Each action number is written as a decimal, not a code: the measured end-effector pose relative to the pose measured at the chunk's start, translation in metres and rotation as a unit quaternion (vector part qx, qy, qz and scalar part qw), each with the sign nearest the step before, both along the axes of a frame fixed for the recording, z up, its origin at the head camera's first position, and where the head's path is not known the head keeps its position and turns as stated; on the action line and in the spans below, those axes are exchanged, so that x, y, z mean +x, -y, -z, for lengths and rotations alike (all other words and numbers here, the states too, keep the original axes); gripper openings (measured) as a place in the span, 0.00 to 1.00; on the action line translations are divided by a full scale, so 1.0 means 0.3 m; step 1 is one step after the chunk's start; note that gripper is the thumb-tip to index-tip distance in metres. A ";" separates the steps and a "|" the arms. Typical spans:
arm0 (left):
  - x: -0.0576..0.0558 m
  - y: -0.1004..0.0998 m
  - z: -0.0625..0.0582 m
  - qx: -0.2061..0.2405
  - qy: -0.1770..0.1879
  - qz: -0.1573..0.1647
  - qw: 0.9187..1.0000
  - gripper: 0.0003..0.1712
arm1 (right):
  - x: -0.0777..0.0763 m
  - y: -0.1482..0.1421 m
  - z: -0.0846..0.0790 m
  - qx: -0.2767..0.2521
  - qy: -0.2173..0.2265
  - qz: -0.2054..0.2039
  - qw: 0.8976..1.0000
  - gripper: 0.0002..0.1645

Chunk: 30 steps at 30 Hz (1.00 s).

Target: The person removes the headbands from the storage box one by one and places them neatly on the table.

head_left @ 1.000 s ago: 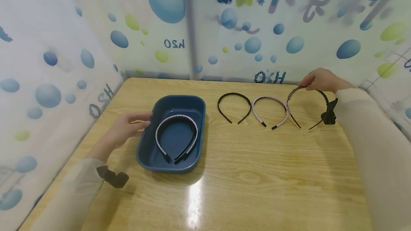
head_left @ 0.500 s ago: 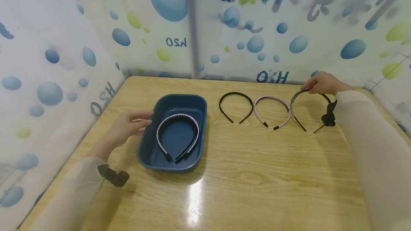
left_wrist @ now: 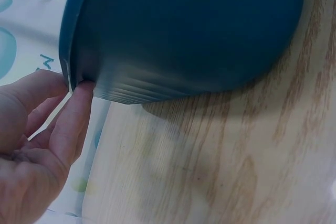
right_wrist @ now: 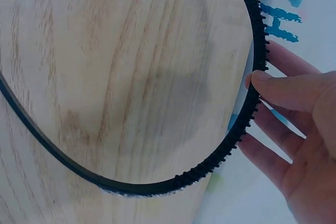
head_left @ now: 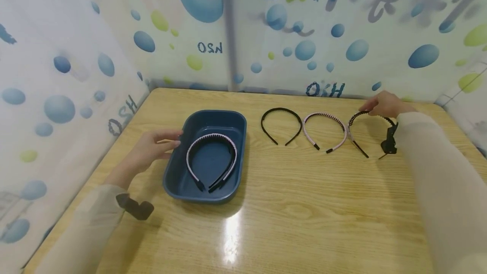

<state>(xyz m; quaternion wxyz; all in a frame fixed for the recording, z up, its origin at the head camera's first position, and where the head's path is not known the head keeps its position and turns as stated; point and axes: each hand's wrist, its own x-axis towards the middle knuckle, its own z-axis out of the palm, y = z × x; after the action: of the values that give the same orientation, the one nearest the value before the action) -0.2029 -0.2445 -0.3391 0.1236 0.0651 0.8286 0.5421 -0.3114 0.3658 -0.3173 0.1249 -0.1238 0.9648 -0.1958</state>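
My right hand [head_left: 386, 104] pinches the top of a black toothed headband [head_left: 359, 114] at the far right of the table, thumb inside the band and fingers outside. A silvery, glittery stretch shows along one side of this headband [right_wrist: 152, 191] in the right wrist view. To its left lie a pink-and-black headband [head_left: 324, 114] and a thin black headband [head_left: 280, 109]. With thumb and fingertips, my left hand [head_left: 150, 149] holds the left rim of a blue basin [head_left: 243, 155]. Inside it rests a pink-and-black headband [head_left: 189, 164], with black headband ends overlapping it.
The wood-grain table [head_left: 304, 215] meets a patterned sheet [head_left: 247, 24] at its back and left edges. Small dark wrist devices sit on both sleeves, the left device [head_left: 135, 207] above the table near the basin.
My right hand has come down a little with the black headband, which sits lower beside the pink-and-black one. The left hand keeps to the basin's rim; the view has shifted slightly.
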 end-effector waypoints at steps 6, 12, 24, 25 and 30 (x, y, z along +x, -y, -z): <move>0.001 -0.004 -0.004 0.000 -0.003 0.003 1.000 0.26 | -0.006 -0.003 0.024 0.001 0.006 -0.003 1.000 0.15; -0.003 -0.004 0.000 0.004 0.001 -0.001 1.000 0.26 | -0.015 0.001 0.046 0.000 0.003 -0.004 1.000 0.15; -0.003 -0.007 -0.004 0.004 0.002 -0.009 1.000 0.26 | -0.019 -0.004 0.083 0.003 -0.018 -0.010 1.000 0.15; -0.002 -0.007 -0.004 0.003 0.003 -0.009 1.000 0.26 | -0.018 -0.003 0.085 0.003 -0.017 -0.008 1.000 0.15; -0.001 -0.005 -0.006 -0.002 0.007 -0.006 1.000 0.26 | -0.011 0.000 0.095 0.002 -0.010 -0.001 1.000 0.15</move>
<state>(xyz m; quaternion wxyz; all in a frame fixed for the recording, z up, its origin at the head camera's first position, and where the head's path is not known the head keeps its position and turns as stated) -0.2031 -0.2430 -0.3375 0.1258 0.0560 0.8294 0.5415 -0.3148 0.3659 -0.3458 0.1153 -0.1269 0.9663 -0.1921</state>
